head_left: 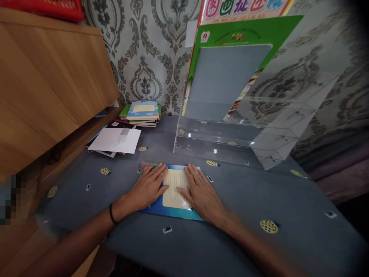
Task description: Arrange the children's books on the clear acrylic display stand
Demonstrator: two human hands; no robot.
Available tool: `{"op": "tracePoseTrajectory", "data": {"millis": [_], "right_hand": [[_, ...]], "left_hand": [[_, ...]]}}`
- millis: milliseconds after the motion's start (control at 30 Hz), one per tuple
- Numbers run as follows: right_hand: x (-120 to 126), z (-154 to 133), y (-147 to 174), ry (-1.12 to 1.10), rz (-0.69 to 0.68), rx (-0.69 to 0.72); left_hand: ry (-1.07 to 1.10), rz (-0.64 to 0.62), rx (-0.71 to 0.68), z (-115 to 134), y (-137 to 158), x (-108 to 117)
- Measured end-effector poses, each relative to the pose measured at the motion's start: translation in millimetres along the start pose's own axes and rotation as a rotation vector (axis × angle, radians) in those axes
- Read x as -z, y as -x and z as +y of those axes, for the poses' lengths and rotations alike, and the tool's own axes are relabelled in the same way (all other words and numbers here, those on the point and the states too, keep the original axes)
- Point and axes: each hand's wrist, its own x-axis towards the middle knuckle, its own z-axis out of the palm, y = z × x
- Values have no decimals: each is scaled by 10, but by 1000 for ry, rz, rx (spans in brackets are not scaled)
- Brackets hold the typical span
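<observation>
Near the clear rack [245, 132], left hand [148, 186] and right hand [203, 194], flat, gripping nothing, apparently steadied the booklet [175, 190] (lifting would need an edge grip).

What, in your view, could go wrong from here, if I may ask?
The glossy book lies flat under the left hand and right hand, so uneven pressure might skid it across the table. The clear rack stands just beyond; a forward reach could bump it. The white-covered book rests askew on a dark one, so a nudge might slide it off.
</observation>
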Motion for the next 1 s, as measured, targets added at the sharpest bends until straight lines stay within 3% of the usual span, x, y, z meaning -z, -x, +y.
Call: {"op": "tracePoseTrajectory", "data": {"millis": [267,500,700,800,1000], "right_hand": [[32,-29,-3,33,-13,-3],[51,-49,11,39,-8,4],[17,-47,92,35,28,23],[28,-54,146,50,34,35],[121,-53,217,53,19,43]], "left_hand": [[-149,-28,173,-136,237,29],[-192,-12,195,-74,263,85],[-127,-22,-86,160,448,130],[-97,-67,-143,239,488,153],[-286,-87,-285,351,480,158]]}}
